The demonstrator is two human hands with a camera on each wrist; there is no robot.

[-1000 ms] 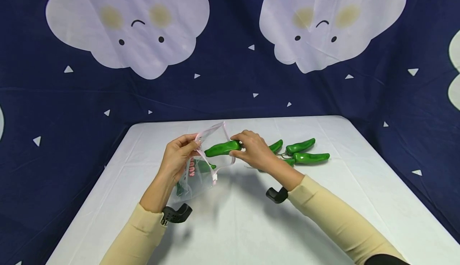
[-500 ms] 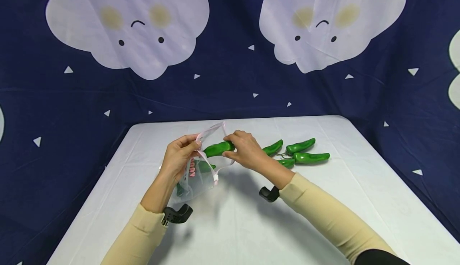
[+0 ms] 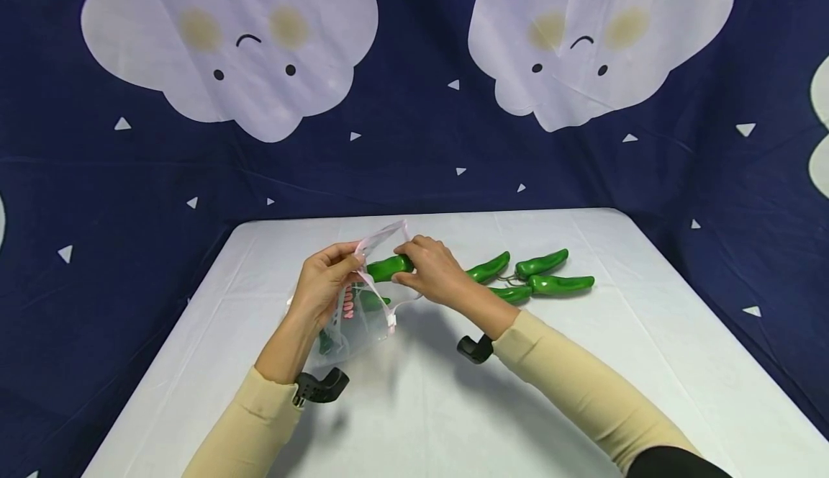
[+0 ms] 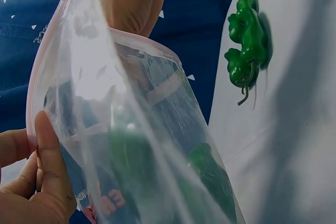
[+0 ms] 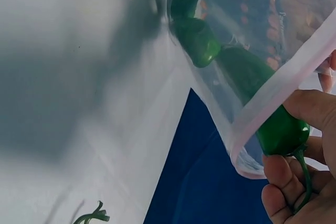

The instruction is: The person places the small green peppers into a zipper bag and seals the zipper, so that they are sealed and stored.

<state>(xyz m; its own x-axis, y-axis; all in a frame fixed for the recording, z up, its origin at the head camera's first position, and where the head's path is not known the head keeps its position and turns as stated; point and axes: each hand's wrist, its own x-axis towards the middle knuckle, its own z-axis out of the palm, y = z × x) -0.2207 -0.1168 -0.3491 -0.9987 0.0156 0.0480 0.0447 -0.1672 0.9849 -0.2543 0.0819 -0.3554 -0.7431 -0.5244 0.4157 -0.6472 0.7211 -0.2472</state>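
Note:
My left hand [image 3: 327, 280] pinches the pink-edged rim of a clear zip bag [image 3: 352, 330], whose mouth gapes toward the right. Between the thumb and fingers of my right hand [image 3: 430, 269] is the stem end of a green chili pepper [image 3: 387, 268]; its other end is inside the bag mouth. The right wrist view shows this pepper's stem [image 5: 304, 182] against the fingers and another pepper [image 5: 197, 43] inside the bag. More green shows through the plastic in the left wrist view. The bag is held above the table, tilted.
Several green peppers lie on the white table to the right, among them a front one [image 3: 560, 286] and a back one [image 3: 542, 263]. The white table [image 3: 479, 420] ends at a dark blue cloth backdrop [image 3: 414, 168] with clouds.
My right hand has moved left, carrying the pepper deeper into the bag's mouth. More of the peppers on the table shows behind it. The left hand has barely moved.

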